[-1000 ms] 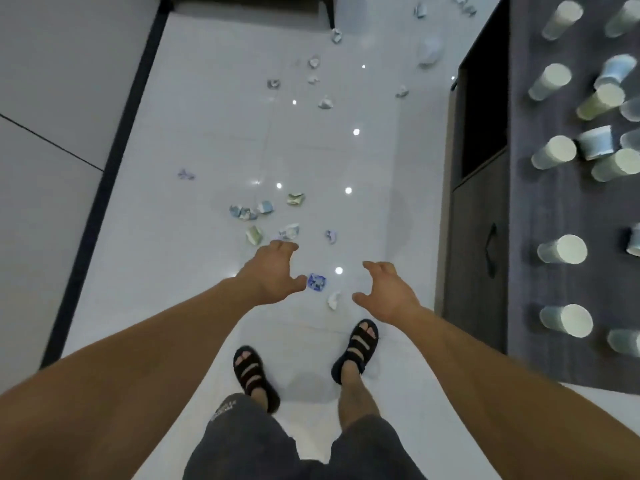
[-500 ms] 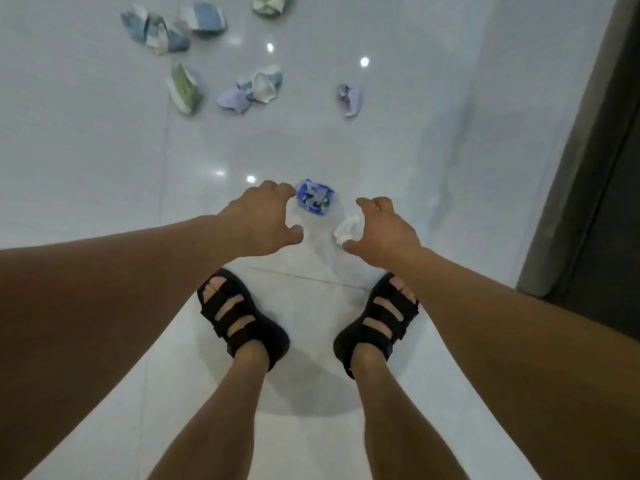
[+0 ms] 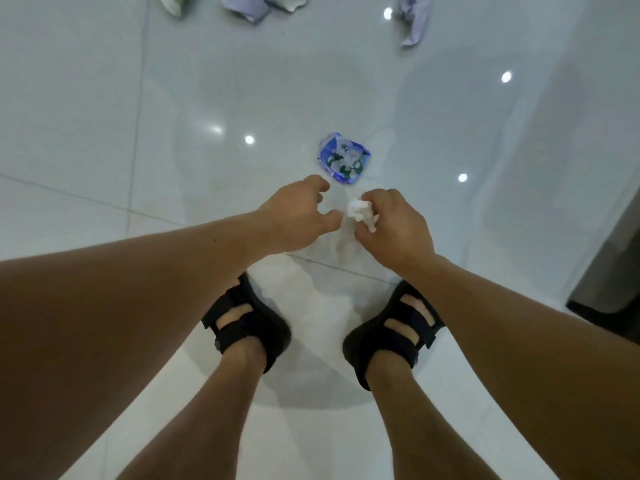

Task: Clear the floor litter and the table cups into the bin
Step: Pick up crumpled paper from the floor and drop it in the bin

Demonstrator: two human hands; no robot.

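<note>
White paper wad [image 3: 360, 212] pinched in right hand [image 3: 398, 233]; left hand [image 3: 294, 220] fingers [image 3: 313, 184] loosely curled, near blue wrapper [image 3: 344, 162].

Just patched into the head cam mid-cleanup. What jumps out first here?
The bright blue wrapper on the glossy white floor, just ahead of both hands, catches the eye first. Next, the right hand pinches a white paper wad, while the left hand beside it holds nothing, its fingers loosely curled. More crumpled litter lies along the top edge of the view.
</note>
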